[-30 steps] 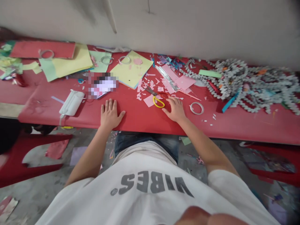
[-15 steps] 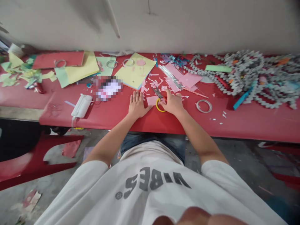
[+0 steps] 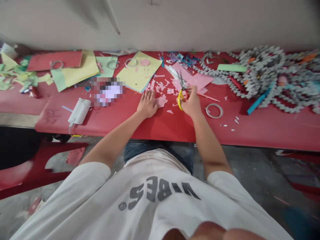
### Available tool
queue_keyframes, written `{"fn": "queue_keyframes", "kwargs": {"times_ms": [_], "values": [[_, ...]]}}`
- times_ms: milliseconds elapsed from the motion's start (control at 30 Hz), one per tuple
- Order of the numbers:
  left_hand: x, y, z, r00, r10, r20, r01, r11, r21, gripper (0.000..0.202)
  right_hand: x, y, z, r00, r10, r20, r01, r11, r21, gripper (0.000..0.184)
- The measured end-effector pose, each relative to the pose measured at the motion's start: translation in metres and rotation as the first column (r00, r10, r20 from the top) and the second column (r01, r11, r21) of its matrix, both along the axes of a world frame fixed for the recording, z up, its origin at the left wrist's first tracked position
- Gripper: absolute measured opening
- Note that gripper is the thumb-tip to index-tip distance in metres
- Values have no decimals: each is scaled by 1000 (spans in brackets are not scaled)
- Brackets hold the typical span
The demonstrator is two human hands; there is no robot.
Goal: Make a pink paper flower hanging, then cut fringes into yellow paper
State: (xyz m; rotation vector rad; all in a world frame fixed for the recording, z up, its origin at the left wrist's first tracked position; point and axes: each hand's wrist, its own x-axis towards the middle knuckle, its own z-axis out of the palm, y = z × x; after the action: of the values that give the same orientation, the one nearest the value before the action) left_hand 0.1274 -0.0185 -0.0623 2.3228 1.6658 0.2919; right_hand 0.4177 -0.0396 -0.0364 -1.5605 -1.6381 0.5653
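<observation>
I am gripping the scissors [image 3: 183,88] in my right hand [image 3: 192,101], my fingers closing around the yellow and red handles, and the blades are pointing toward the far edge of the table [image 3: 252,131], over the pink sheets [image 3: 197,81]; I cannot tell whether they are touching anything there. My left hand [image 3: 147,105] is resting open, palm down, midway between the near and far edges, its thumb side touching a small piece of pink paper [image 3: 162,101]. Pink scraps [image 3: 161,86] are lying between my hands and the far edge. A ring of tape [image 3: 214,117] is lying just right of my right wrist, and a silver garland [image 3: 265,70] is heaping toward the far right corner.
</observation>
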Motion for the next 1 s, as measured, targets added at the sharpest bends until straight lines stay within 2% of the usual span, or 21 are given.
{"fn": "queue_keyframes", "kwargs": {"times_ms": [67,100,133,200,300,400,533,600,667,767,867,933,1000], "values": [[14,15,-1,998,25,60,-24,1000,-6,94,16,11,-3,988,-157,-10,157,981,118,59],[22,24,-1,997,33,75,-33,999,-3,104,23,16,-5,976,-216,-12,215,962,169,58],[32,34,-1,996,30,81,-31,1000,4,114,29,21,-7,969,-246,-10,242,948,207,58],[53,54,-1,997,-14,79,13,1000,7,118,38,27,-12,958,-288,-3,279,924,261,56],[83,80,0,996,-86,23,86,996,12,114,45,33,-18,940,-340,15,323,906,274,52],[97,92,2,989,-147,-1,147,989,16,101,47,36,-22,931,-362,54,341,912,226,53],[88,77,0,978,-193,79,186,978,92,72,50,35,-24,923,-363,128,335,921,197,52],[76,60,-1,977,-175,121,160,979,126,56,52,34,-26,912,-364,189,324,922,212,51],[63,44,-1,979,-144,146,124,983,134,49,55,34,-26,895,-360,263,308,926,220,50],[49,28,2,985,-57,163,26,983,184,60,66,40,-25,846,-365,389,316,931,185,49],[46,22,6,989,35,146,-66,974,217,73,87,57,-22,779,-386,494,384,917,112,45],[48,22,8,991,52,123,-73,982,173,92,103,72,-20,732,-413,542,443,893,81,46],[51,23,8,995,18,95,-29,993,116,109,114,85,-18,694,-432,575,478,875,81,49]]}}
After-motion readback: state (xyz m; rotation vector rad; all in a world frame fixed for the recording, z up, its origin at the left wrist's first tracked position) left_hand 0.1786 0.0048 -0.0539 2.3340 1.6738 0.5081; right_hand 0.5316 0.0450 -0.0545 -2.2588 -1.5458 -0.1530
